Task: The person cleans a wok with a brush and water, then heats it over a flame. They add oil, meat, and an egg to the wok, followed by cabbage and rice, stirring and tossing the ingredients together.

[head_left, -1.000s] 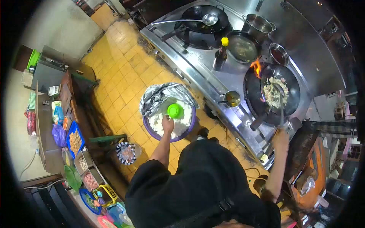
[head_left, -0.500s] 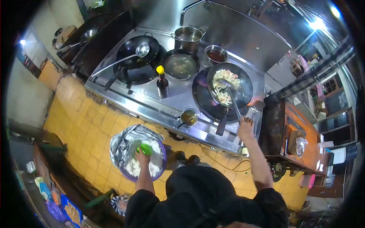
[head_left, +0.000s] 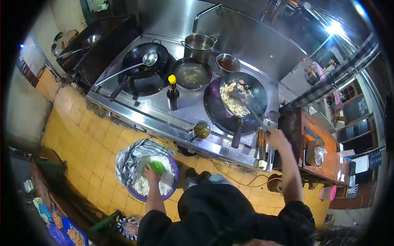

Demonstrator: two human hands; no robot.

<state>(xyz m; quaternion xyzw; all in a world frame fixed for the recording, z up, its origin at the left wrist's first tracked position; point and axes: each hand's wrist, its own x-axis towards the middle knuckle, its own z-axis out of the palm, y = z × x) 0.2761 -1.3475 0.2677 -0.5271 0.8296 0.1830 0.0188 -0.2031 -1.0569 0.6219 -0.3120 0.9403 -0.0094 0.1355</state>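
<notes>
Now left hand is holding green bowl over rice, grip partly closed; right hand is gripping utensil in wok, grip closed around handle.

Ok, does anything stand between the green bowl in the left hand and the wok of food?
Yes: the tub's rim and the stove's front edge cross the direct line, and the small pot stands on it too.
</notes>
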